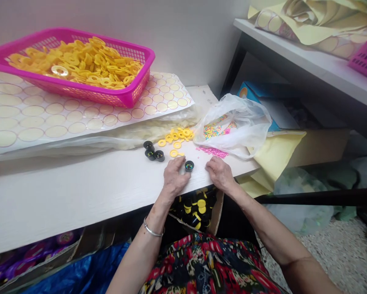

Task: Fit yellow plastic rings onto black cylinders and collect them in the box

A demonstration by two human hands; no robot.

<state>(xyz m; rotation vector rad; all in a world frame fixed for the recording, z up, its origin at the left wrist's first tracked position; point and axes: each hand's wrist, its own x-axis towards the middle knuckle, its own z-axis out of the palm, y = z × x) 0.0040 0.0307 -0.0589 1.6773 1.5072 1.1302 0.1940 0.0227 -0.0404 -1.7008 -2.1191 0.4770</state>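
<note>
A small black cup (189,166) with coloured beads inside stands upright near the table's front edge. Thumb and index finger of my left hand (174,176) curve around its left side, touching it. To its right, my right hand (220,173) has its fingertips pinched together low over the table; anything between them is too small to see. Tiny pink pieces (214,152) lie scattered just beyond that hand. Behind my left hand are several yellow ring-shaped lids (177,145), and further left sit three more black cups (149,154), also with beads in them.
A clear plastic bag (247,122) of multicoloured beads lies open at the back. At the left, a pink basket (134,96) of yellow lids rests on sticker sheets (54,118). Below the table edge, a cardboard box (215,210) holds black-and-yellow pieces. A shelf (293,57) overhangs the right.
</note>
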